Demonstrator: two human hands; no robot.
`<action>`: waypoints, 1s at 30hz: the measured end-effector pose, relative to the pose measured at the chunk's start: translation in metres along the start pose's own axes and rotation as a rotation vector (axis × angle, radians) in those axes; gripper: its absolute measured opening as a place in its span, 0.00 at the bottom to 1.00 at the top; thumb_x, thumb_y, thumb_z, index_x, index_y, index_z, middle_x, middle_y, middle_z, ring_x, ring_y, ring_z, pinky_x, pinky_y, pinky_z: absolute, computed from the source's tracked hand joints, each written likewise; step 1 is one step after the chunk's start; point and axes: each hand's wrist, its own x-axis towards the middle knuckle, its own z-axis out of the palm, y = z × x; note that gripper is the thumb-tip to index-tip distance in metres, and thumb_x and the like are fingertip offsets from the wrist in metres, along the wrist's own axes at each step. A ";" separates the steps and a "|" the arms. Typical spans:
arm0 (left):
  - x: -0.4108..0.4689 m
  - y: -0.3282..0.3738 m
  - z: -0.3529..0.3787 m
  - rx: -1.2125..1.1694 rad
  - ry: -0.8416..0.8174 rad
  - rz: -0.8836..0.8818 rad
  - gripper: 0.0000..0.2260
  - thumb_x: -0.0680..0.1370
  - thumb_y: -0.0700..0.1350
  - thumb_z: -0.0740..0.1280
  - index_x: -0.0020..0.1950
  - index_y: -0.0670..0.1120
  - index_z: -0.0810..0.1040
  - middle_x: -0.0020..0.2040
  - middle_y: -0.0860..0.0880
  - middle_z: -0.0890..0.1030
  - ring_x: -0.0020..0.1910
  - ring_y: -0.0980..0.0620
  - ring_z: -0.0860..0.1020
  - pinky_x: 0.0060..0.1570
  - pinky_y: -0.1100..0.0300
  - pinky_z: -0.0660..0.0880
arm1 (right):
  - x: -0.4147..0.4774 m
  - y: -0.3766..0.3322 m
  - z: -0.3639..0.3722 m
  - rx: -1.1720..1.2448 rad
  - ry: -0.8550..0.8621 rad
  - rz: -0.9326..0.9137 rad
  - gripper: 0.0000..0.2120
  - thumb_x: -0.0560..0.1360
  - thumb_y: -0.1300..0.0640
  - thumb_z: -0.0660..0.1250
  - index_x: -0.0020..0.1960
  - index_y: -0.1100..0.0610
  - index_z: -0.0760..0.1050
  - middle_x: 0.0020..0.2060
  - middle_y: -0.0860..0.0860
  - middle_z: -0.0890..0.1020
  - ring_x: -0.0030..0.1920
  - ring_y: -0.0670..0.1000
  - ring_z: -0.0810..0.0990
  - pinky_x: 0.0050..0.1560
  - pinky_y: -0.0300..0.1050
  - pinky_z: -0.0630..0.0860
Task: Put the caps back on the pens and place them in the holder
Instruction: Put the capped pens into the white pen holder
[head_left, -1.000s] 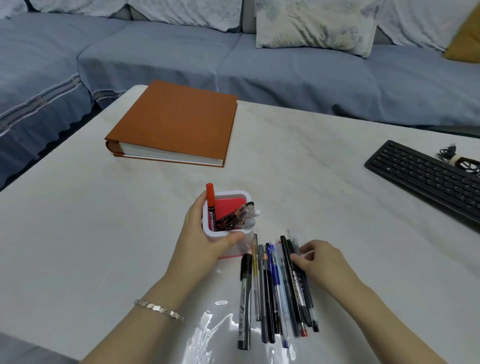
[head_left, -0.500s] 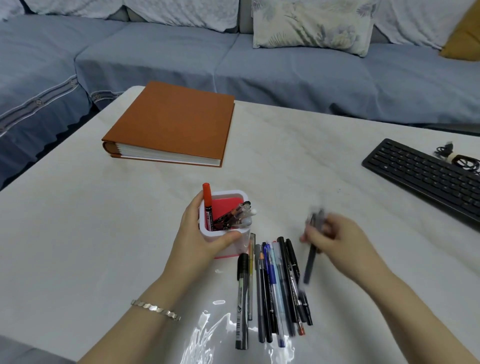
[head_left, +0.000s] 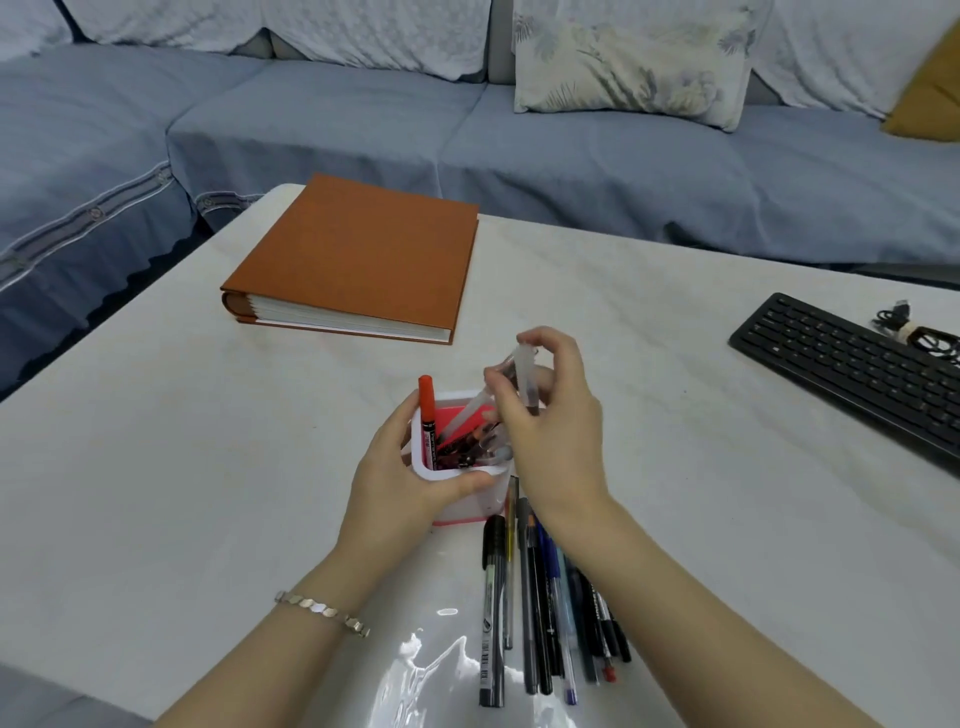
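A white pen holder (head_left: 451, 474) with a red inside stands in the middle of the table. My left hand (head_left: 400, 467) grips it from the left, thumb across its front. Out of it sticks a red marker (head_left: 427, 410), with several dark pens beside it. My right hand (head_left: 550, 415) is above the holder's right side and pinches a pen (head_left: 525, 382) with a clear cap, tip pointing down at the opening. A row of several pens (head_left: 540, 597) lies on the table just in front of the holder, partly under my right forearm.
An orange album (head_left: 358, 254) lies at the back left of the white table (head_left: 156, 467). A black keyboard (head_left: 852, 364) with a coiled cable (head_left: 914, 332) sits at the right edge. A blue sofa with cushions runs behind the table.
My right hand picked a pen out of the row, lifted it and carried it left and away from me to above the holder. My left hand stayed on the holder.
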 end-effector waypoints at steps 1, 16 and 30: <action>0.000 0.002 -0.001 0.008 0.007 0.005 0.35 0.59 0.42 0.80 0.61 0.59 0.71 0.51 0.63 0.79 0.48 0.71 0.77 0.43 0.78 0.71 | 0.000 0.002 0.001 0.027 0.016 0.024 0.16 0.75 0.59 0.65 0.46 0.39 0.65 0.39 0.48 0.80 0.35 0.44 0.82 0.34 0.29 0.75; -0.003 0.075 0.058 0.011 -0.084 0.201 0.34 0.54 0.48 0.81 0.52 0.70 0.69 0.50 0.63 0.80 0.50 0.65 0.78 0.51 0.66 0.75 | 0.008 -0.010 -0.112 -0.362 0.037 -0.175 0.08 0.75 0.51 0.62 0.52 0.46 0.76 0.46 0.43 0.78 0.50 0.42 0.76 0.45 0.22 0.67; -0.024 0.060 0.158 -0.110 -0.382 0.133 0.33 0.60 0.39 0.79 0.43 0.76 0.71 0.45 0.73 0.78 0.47 0.71 0.77 0.47 0.76 0.71 | -0.015 -0.037 -0.173 0.537 0.446 -0.126 0.23 0.73 0.50 0.50 0.26 0.52 0.77 0.20 0.46 0.70 0.25 0.47 0.64 0.26 0.36 0.61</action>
